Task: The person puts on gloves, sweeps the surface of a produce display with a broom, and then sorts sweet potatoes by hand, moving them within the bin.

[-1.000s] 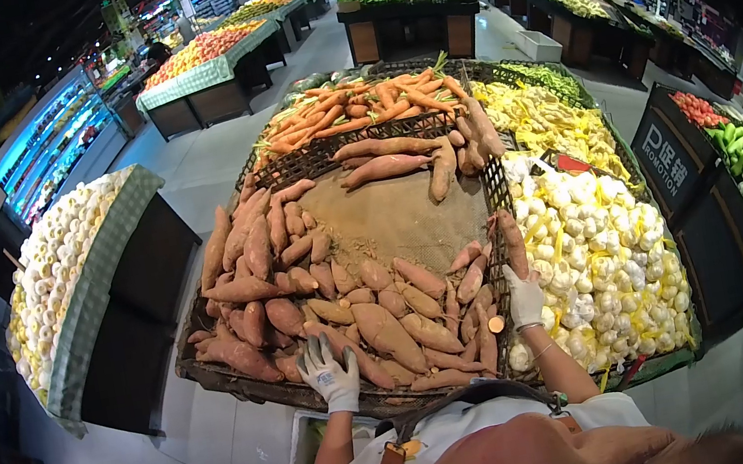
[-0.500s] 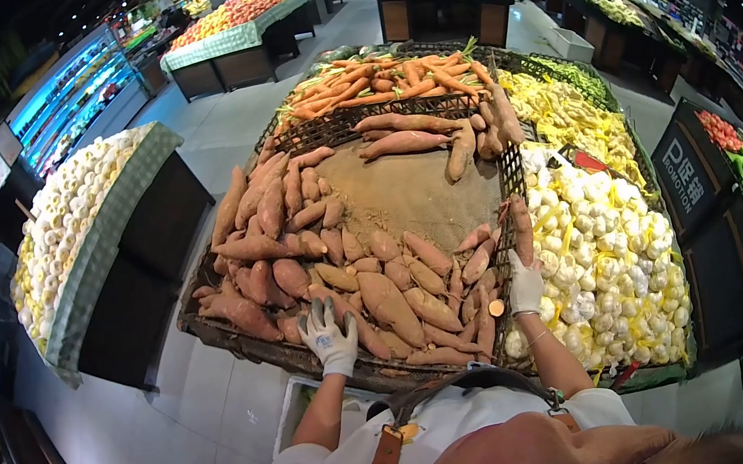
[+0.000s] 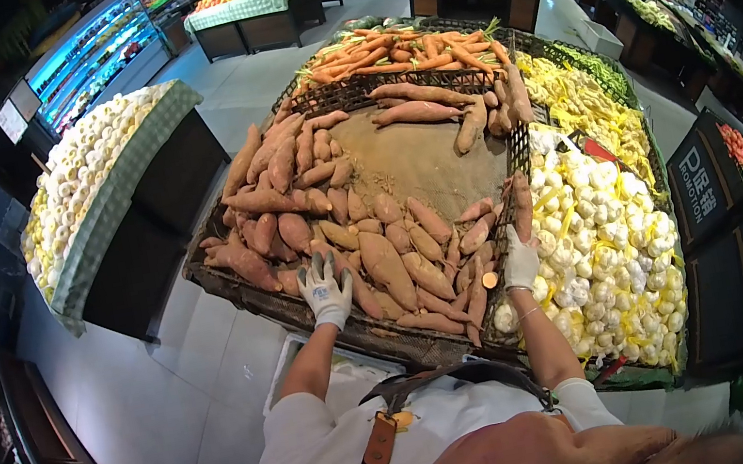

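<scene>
Left white-gloved hand (image 3: pixel 325 291) rests spread, grip open, on heaped orange-brown sweet potatoes (image 3: pixel 387 264); right white-gloved hand (image 3: pixel 521 263) clasps one long reddish sweet potato (image 3: pixel 520 205).

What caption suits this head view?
Gloved left hand rests on piled sweet potatoes; right hand holds an upright sweet potato.

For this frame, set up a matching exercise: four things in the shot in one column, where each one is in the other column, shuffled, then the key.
Things:
1. left hand
2. right hand
3. carrots
4. white round produce

Places:
a. at the far end of the stand, beyond the sweet potato pile
b. closed around an upright sweet potato at the pile's right edge
c. fingers spread, flat on the pile's near edge
d. heaped in the section to the right of the pile

Pairs: 1-c, 2-b, 3-a, 4-d.
</scene>
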Motion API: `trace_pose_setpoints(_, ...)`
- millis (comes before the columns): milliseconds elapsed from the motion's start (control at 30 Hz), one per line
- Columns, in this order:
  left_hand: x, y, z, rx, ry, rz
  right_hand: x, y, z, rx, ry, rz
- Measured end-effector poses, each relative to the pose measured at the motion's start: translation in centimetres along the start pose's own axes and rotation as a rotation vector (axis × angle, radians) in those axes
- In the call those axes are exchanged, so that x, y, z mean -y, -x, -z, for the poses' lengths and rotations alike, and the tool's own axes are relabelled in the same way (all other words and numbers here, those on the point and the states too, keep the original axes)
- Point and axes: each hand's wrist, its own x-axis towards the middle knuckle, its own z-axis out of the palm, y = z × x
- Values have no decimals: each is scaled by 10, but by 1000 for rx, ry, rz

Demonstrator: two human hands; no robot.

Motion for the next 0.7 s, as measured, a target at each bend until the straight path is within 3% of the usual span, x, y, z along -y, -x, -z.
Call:
trace_pose_setpoints(400, -3, -1, 0, -9, -30, 8, -1, -1, -2, 2, -52, -9)
trace_pose_setpoints(500, -6, -1, 2, -10, -55, 23, 0, -2, 3, 48, -315, -58)
trace_pose_setpoints(700, -6, -3, 0, 8, -65, 31, -2, 1, 3, -6, -123, 16)
